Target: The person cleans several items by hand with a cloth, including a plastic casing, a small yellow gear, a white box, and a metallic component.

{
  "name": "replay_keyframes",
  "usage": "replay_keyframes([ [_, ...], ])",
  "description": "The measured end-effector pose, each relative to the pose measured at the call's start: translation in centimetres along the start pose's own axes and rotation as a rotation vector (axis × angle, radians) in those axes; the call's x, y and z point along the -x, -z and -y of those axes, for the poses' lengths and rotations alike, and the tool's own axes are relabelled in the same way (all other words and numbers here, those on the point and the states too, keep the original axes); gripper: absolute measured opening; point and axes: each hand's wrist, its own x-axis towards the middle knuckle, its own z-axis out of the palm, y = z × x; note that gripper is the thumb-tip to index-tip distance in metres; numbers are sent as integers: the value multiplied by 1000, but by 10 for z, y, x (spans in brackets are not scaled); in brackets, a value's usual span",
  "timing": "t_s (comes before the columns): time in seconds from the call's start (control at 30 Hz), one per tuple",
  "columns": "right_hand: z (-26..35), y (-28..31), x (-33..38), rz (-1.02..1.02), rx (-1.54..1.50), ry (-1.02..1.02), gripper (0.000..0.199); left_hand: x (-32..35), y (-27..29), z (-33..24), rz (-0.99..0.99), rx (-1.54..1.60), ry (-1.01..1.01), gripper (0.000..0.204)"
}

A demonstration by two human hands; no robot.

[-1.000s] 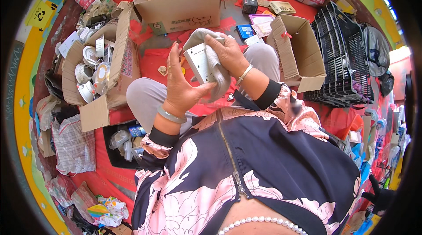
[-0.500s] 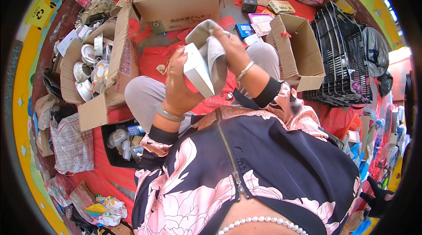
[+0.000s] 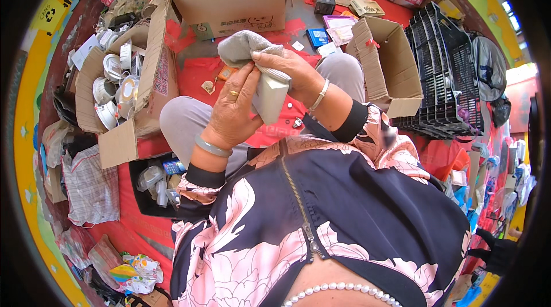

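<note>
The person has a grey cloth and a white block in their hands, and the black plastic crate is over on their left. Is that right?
Not quite: the black plastic crate is on the person's right, as the head view shows. The rest holds: the person has a grey cloth and a white block in their hands.

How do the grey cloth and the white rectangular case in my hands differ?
The grey cloth looks soft and textured; the white rectangular case looks stiff and smooth. The cloth is folded and bunched, while the case has flat faces and straight edges. Both are between your hands, touching each other.
</note>
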Motion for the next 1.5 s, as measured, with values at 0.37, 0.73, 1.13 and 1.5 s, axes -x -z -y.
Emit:
replay_keyframes([
  [0.37,-34,21,-20,-128,-202,9,21,-14,-6,-20,-102,-9,15,91],
  [0.73,9,-4,15,103,880,188,51,-9,8,-8,84,203,494,74],
  [1.13,-9,15,-22,-258,171,9,37,0,5,-13,37,490,471,86],
  [1.5,-65,-18,-3,102,844,491,28,32,18,8,-659,1474,723,47],
])
